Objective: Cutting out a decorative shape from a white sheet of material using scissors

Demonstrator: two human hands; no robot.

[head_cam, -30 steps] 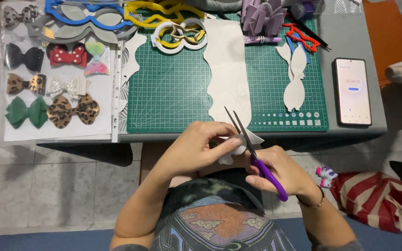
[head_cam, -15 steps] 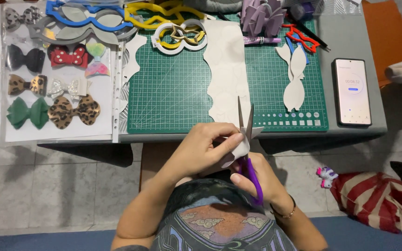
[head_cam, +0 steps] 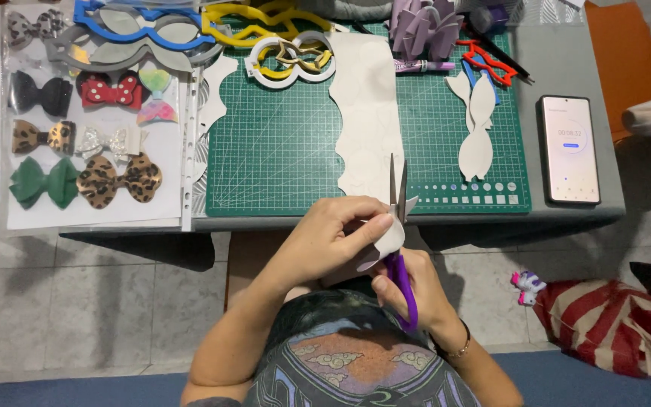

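White cutout piece (head_cam: pixel 386 237) at lower centre of frame, pinched in my left hand (head_cam: pixel 325 241) just off the bench (head_cam: pixel 566 218) edge, right hand (head_cam: pixel 416 290) clamped on purple scissors (head_cam: pixel 399 226), blades slightly apart; slipping grip could ruin the curve.

The middle of the green cutting mat (head_cam: pixel 280 151) lay bare, open room between the pale scalloped sheet (head_cam: pixel 367 113) on its right and the plastic sleeve of bows (head_cam: pixel 77 136) covering the tabletop's left end. Along the far edge the way was crowded by blue (head_cam: pixel 126 19), yellow (head_cam: pixel 265 19) and white (head_cam: pixel 291 56) cut-out templates and purple pieces (head_cam: pixel 423 22), while the phone (head_cam: pixel 569 149) took the right end, with a bare grey strip just left of it. At the near edge the left hand (head_cam: pixel 325 241), right hand (head_cam: pixel 416 290) and upright scissors (head_cam: pixel 398 226) blocked the middle, leaving the mat's near-left corner free
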